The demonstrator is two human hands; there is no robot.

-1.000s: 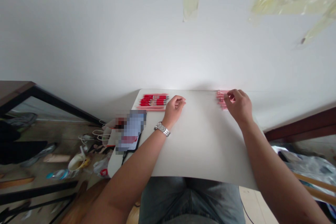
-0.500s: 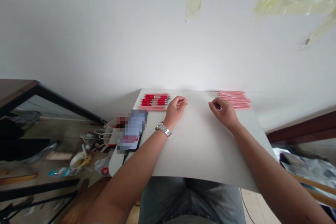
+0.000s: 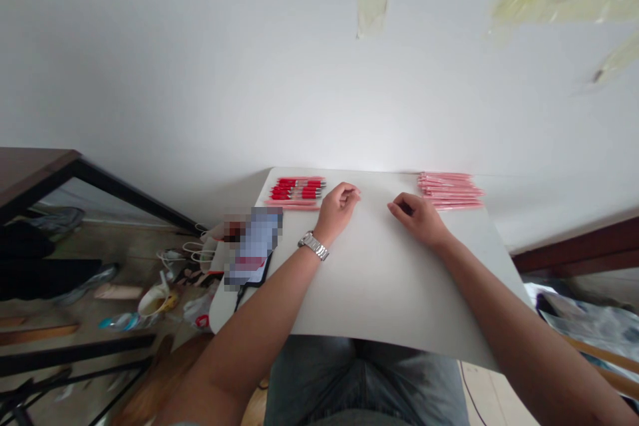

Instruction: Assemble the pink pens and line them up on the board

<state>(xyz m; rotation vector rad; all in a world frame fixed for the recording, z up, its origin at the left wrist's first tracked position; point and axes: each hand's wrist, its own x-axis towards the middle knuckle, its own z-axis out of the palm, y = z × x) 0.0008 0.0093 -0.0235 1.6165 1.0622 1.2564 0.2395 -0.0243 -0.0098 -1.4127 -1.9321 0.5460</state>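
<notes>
Pens first: red pens (image 3: 298,190) lie stacked at the tabletop's (image 3: 379,279) far left corner. Left hand (image 3: 338,208) rests beside them, fingers curled, contents unclear. Right hand (image 3: 418,216) sits mid-table, fingertips pinched, hold unclear too. Pink pens (image 3: 450,190) lie at the far right corner. Small, low moves would leave both piles square.

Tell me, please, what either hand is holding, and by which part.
Cannot tell: left hand and right hand both rest curled on the table; nothing shows inside either.

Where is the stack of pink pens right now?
Head view: the pink pens lie at the far right corner of the table by the wall, just beyond the right hand, not touching it.
</notes>
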